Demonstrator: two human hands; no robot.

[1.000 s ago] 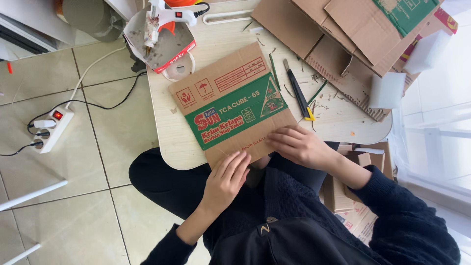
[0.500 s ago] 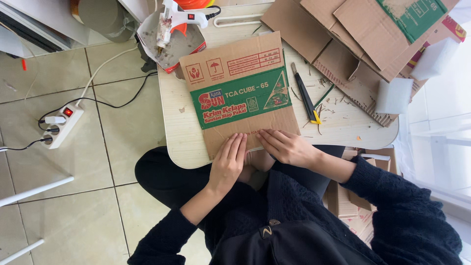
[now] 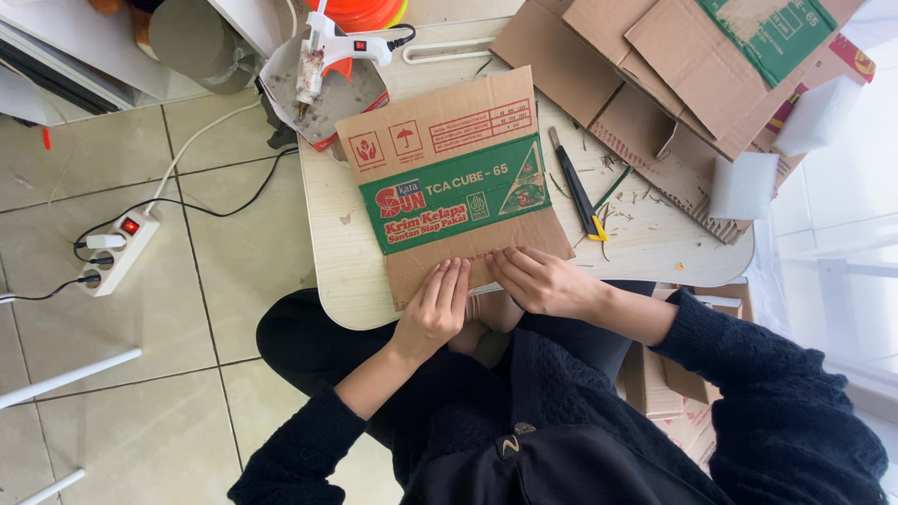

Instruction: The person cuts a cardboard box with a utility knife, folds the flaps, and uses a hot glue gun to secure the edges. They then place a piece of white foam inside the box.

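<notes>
Fingers (image 3: 449, 281) of my left hand (image 3: 432, 313) lie flat and stretched out on the near edge of the cardboard sheet (image 3: 449, 182), pressing on it, not closed around anything. My right hand (image 3: 547, 283) is just beside it, also with open fingers (image 3: 510, 265) laid flat on the same brown strip of the cardboard, so both hands touch the sheet and hold nothing. I see the cardboard sheet lying flat on the desk (image 3: 341, 252), near its front edge and a little toward the left corner; it is brown with a green printed band across the middle, and its near edge reaches over the front edge of the desk. To the right of the sheet lies a utility knife (image 3: 577, 185) with a black body and a yellow end, close to the sheet; if they touch I cannot tell. At the far edge of the desk a white glue gun (image 3: 327, 47) rests on a piece of paper. At the far right corner there is a pile of cardboard pieces (image 3: 655, 65), and a white foam block (image 3: 744, 185) lies near the right edge. On the floor to the left I see a white power strip (image 3: 117, 251) with plugs in it.
</notes>
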